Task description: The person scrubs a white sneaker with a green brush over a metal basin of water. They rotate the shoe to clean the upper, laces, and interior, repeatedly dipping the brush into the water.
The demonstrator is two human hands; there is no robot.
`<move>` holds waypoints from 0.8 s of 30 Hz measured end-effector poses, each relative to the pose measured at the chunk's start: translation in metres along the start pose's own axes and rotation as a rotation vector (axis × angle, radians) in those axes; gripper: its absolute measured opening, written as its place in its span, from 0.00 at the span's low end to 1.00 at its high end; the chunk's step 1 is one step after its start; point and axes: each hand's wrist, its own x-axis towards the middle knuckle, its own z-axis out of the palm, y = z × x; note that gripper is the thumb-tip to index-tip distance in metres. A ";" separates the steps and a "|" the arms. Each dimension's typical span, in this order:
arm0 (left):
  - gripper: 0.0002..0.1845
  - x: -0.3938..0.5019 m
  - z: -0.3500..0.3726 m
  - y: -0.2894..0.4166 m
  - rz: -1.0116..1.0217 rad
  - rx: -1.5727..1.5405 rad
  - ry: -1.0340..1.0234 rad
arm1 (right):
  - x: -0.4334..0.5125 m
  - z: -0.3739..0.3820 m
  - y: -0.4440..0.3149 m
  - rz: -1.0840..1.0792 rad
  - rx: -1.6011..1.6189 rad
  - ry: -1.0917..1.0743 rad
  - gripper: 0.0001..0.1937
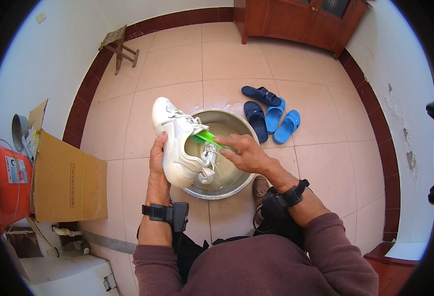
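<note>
My left hand [158,155] grips a white lace-up sneaker [178,146] by its sole, tilted on its side above the basin's left part. In my right hand [244,152] is a green-handled scrub brush [210,137]. Its green bristles touch the sneaker near the tongue and the collar opening. Below stands a round metal basin [235,194] holding cloudy water. A second white shoe [210,151] with laces lies in the basin, partly hidden behind the held sneaker.
Dark blue slippers [255,114] and light blue slippers [286,127] lie right of the basin on the tiled floor [169,63]. A cardboard box [69,177] and a red bucket [11,181] are at left. A folding stool [119,48] and a wooden cabinet [290,22] stand farther off.
</note>
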 end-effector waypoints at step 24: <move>0.25 -0.005 -0.003 0.012 0.265 0.066 0.224 | -0.011 -0.029 0.112 0.941 0.864 -0.079 0.15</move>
